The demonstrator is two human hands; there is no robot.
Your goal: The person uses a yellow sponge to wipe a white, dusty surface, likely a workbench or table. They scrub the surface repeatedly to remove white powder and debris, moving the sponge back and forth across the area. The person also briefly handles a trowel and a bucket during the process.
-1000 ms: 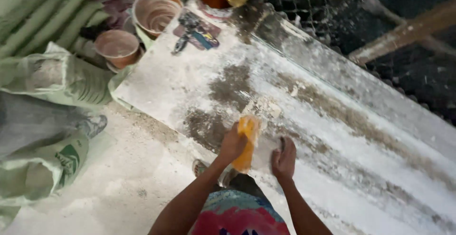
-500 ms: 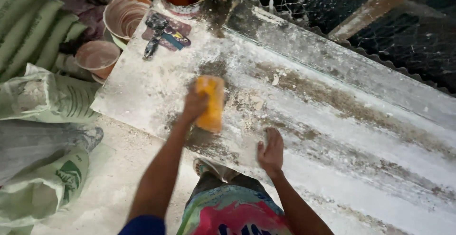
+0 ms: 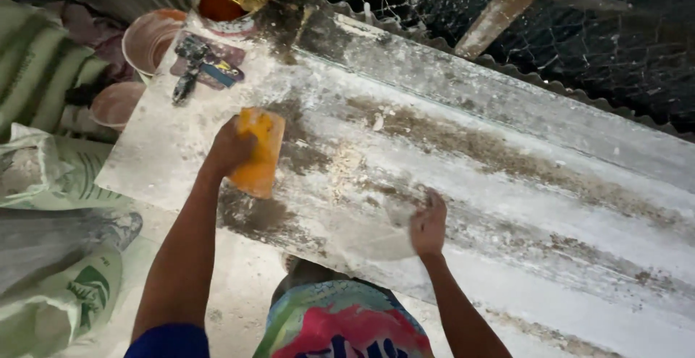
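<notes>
Soft, even daylight falls from above, brightest on the pale corrugated sheet (image 3: pixel 507 184), whose whitewashed ridges come close to washing out toward the lower right. The upper right, behind the wire mesh (image 3: pixel 615 32), drops into deep shade with little detail. Shadows are faint and diffuse; a weak one lies under the left hand (image 3: pixel 232 148) and its yellow sponge (image 3: pixel 257 152). The whole frame is slightly soft, with smeared, compressed texture. The right hand (image 3: pixel 428 224) is mildly blurred. The sacks (image 3: pixel 51 184) at the left edge look stretched by the wide lens.
</notes>
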